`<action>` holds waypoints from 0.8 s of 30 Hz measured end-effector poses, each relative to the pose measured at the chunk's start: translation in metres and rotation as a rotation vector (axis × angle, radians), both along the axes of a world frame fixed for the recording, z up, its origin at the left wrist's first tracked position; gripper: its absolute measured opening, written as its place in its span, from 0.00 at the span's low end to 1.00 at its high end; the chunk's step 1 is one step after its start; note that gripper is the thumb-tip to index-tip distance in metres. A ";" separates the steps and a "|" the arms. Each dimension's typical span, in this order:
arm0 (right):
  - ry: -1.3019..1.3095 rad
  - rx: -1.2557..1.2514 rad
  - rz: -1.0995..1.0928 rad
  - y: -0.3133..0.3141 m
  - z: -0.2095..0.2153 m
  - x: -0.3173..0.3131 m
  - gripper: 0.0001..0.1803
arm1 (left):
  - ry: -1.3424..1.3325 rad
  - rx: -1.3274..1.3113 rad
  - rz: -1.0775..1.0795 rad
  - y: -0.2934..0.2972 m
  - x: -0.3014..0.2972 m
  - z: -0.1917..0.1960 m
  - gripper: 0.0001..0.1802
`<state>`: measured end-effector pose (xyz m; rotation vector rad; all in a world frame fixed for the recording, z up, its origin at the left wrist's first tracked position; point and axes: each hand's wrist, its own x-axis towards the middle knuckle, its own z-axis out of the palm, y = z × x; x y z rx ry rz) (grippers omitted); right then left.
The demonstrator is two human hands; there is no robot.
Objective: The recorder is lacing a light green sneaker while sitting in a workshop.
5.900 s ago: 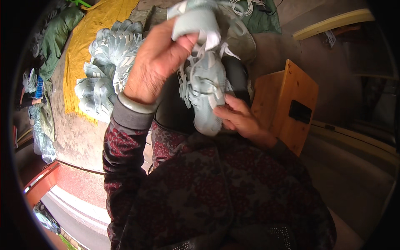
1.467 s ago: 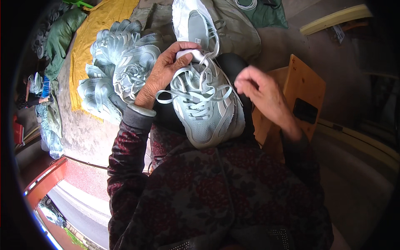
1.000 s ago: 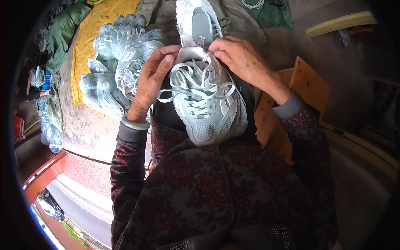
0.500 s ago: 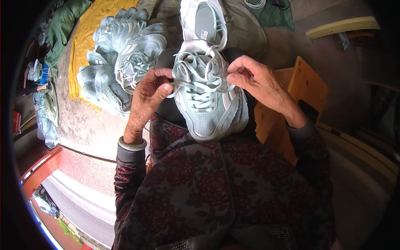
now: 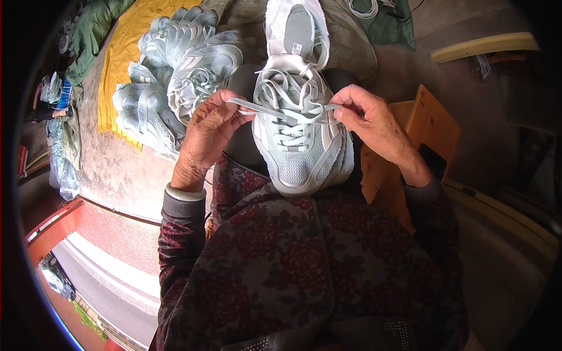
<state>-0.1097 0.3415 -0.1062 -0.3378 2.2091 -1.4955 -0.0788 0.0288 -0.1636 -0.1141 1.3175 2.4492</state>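
Note:
A pale grey-green sneaker (image 5: 295, 167) rests on my lap with its toe toward me. Its shoelace (image 5: 275, 112) is stretched sideways across the upper part of the lacing. On the left of the shoe, my left hand (image 5: 209, 130) pinches one side of the lace. My right hand (image 5: 370, 121) pinches the lace on the other side between thumb and fingertips. Just beyond, another whitish sneaker (image 5: 298, 32) lies with its grey insole showing. More of the sneaker's body bulges at its right edge, partly hidden.
A pile of similar sneakers (image 5: 196, 64) lies to the left, next to a yellow cloth (image 5: 120, 76). At my right stands a wooden board piece (image 5: 430, 134). Green cloth (image 5: 386, 26) with a coiled white cable (image 5: 364, 9) is at the far right.
My left hand has shifted its hold, and the lace now runs tauter and straighter between both hands. The view has moved slightly, so the shoes appear a little farther right.

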 end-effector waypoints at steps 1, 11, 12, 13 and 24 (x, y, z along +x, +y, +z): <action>-0.012 0.004 -0.011 -0.001 0.001 0.000 0.07 | 0.005 0.056 -0.005 0.001 0.001 -0.001 0.08; 0.083 0.007 -0.032 -0.011 0.008 0.001 0.08 | 0.183 0.004 -0.069 0.007 -0.001 0.008 0.09; 0.096 0.035 -0.027 -0.012 0.010 0.001 0.08 | 0.185 0.006 -0.067 0.006 0.001 0.009 0.09; 0.109 0.062 -0.022 -0.014 0.013 0.000 0.08 | 0.174 -0.053 -0.106 0.004 0.004 0.010 0.08; 0.163 0.235 -0.020 -0.019 0.027 -0.002 0.06 | 0.319 -0.615 -0.296 -0.001 0.020 0.027 0.08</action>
